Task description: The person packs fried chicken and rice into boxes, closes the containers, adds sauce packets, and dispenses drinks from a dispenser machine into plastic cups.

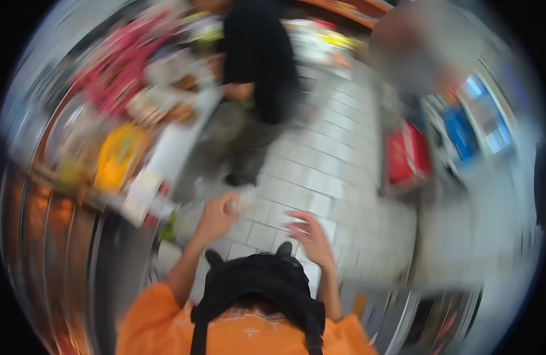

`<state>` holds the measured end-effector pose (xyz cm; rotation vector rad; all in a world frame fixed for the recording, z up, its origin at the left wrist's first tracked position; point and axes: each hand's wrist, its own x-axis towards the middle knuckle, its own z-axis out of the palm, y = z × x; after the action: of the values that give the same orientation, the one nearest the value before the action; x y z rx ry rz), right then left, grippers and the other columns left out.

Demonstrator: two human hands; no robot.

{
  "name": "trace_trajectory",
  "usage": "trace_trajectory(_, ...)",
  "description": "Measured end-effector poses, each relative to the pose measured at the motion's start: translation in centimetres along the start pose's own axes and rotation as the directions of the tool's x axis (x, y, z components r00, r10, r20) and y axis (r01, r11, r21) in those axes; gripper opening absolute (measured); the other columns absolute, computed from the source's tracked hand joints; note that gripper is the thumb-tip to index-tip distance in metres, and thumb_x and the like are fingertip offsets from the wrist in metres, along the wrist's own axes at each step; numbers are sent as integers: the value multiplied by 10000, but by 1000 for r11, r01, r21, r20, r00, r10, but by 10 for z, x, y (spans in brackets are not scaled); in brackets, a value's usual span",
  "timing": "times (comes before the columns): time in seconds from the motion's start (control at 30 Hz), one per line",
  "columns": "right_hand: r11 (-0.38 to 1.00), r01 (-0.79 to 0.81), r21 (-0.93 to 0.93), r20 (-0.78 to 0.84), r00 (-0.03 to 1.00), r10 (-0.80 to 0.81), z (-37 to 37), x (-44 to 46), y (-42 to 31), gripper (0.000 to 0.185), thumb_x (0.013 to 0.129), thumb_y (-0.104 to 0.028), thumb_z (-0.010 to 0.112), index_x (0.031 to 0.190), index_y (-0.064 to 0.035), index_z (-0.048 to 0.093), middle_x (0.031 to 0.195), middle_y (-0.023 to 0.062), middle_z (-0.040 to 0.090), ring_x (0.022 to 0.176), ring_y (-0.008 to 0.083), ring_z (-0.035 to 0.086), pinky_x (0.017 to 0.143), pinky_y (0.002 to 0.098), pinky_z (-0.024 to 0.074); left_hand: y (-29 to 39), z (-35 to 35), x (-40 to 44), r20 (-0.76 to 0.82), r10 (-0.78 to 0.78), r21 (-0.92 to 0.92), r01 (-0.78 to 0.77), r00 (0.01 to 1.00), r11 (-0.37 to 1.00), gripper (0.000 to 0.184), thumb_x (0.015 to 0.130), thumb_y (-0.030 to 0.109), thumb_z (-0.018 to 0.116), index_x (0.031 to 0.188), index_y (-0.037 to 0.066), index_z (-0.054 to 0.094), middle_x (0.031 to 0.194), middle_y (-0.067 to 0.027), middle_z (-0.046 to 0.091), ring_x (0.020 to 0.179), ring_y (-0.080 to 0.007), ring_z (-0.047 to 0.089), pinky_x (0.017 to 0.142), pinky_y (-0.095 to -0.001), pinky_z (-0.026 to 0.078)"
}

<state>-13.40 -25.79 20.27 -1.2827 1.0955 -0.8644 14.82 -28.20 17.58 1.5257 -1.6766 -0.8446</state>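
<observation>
My left hand (218, 216) is raised in front of my body, its fingers curled in. A small, pale, see-through thing (245, 197) shows at its fingertips, too blurred to name. To the right, my right hand (310, 235) is held up with its fingers apart and nothing in it. Both hands hang over the tiled floor, in front of the black bag (258, 278) strapped to my chest.
Goods and a yellow package (119, 155) cover a counter on the left. A person in black (258, 59) stands ahead beside it. Another blurred person is at upper right, near a red box (408, 155) and a blue item (459, 135). Light tiles (305, 163) run between.
</observation>
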Motion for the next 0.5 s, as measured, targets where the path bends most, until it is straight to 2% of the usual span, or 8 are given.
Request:
trace_trajectory(0.07, 988, -107, -113, -72, 992, 99, -57, 1, 21, 261, 991, -119, 566, 1240, -43, 560, 1259, 100, 611, 1079, 211, 655, 815, 328, 559, -57, -31, -2, -496, 64, 147, 11, 866, 989, 207, 779, 124, 688, 955, 18, 663, 756, -213, 629, 640, -335, 610, 616, -399, 473)
trace_trajectory(0.1, 977, -150, -153, -132, 983, 130, -83, -2, 34, 245, 989, -131, 576, 1216, -41, 576, 1213, 93, 634, 1031, 200, 658, 791, 326, 562, -57, -58, -14, -634, -65, 192, 239, 771, 952, 236, 769, 144, 705, 954, 3, 666, 821, -216, 660, 746, -360, 650, 701, -411, 506)
trace_trajectory(0.13, 963, -154, -220, -129, 983, 128, -109, -3, 42, 234, 992, -134, 580, 1204, -35, 564, 1224, 103, 640, 1005, 193, 669, 779, 306, 559, -95, -79, -24, -736, 179, 356, 149, 653, 922, 322, 753, 165, 726, 1021, 0, 656, 997, -219, 668, 916, -379, 642, 810, -421, 522)
trace_trajectory(0.17, 959, -218, -180, -159, 969, 191, -131, -3, 51, 243, 999, -171, 582, 1197, -31, 562, 1207, 110, 645, 990, 197, 662, 761, 313, 562, -89, -102, -37, -774, -14, 223, 293, 633, 930, 421, 730, 148, 743, 1112, 11, 631, 1194, -236, 597, 1100, -408, 574, 927, -449, 499)
trace_trajectory(0.23, 939, -299, -168, -131, 951, 279, -154, 3, 58, 257, 1005, -198, 581, 1197, -29, 560, 1204, 118, 647, 983, 202, 661, 755, 325, 564, -92, -142, -51, -840, -26, 279, 472, 542, 836, 422, 742, 53, 693, 1146, -28, 599, 1231, -311, 508, 1221, -442, 498, 996, -474, 470)
trace_trajectory(0.3, 881, -397, -256, -120, 918, 379, -170, 15, 62, 269, 1007, -223, 579, 1196, -32, 563, 1196, 127, 650, 979, 208, 663, 755, 327, 565, -121, -175, -66, -837, 158, 465, 529, 524, 710, 388, 753, -14, 627, 1138, -52, 597, 1185, -313, 517, 1187, -434, 520, 903, -448, 529)
trace_trajectory(0.4, 869, -373, -325, -127, 928, 350, -164, 41, 55, 281, 1008, -240, 580, 1198, -34, 564, 1196, 132, 651, 983, 213, 665, 754, 324, 564, -167, -223, -55, -909, -155, 249, 803, 386, 541, 279, 761, -26, 605, 1033, -46, 661, 1167, -240, 553, 1139, -386, 547, 911, -455, 520)
trace_trajectory(0.5, 890, -379, -255, -102, 925, 365, -137, 65, 58, 291, 1011, -251, 579, 1193, -25, 563, 1190, 131, 655, 969, 214, 671, 746, 324, 565, -215, -258, -33, -825, -22, 564, 825, 564, -5, 107, 772, 81, 639, 814, 72, 738, 1002, -83, 638, 1011, -278, 600, 832, -432, 507)
